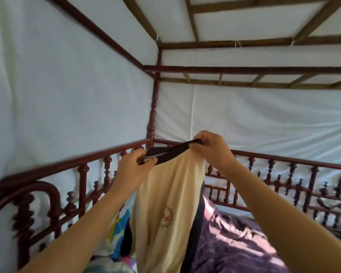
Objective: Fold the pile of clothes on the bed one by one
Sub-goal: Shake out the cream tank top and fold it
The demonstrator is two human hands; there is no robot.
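A cream garment (169,203) hangs in the air above the bed, held up by its dark top band (171,152). It has a small round picture (166,216) on the front. The left hand (134,164) pinches one end of the band, with fingers and thumb curled tight on it. The right hand (211,148) grips the other end the same way. The cloth drops straight down between the two arms and is not folded at all.

Under it, more clothes lie on the bed: a bright patterned cloth (116,229) near the left edge and a crumpled purple cloth (234,239) toward the right. A dark piece (195,223) shows just behind the cream one.

A red-brown wooden rail (83,160) runs round the bed edges and meets at the far corner.

The job looks to be near its start. No folded stack can be seen, and this piece and the others still need folding.
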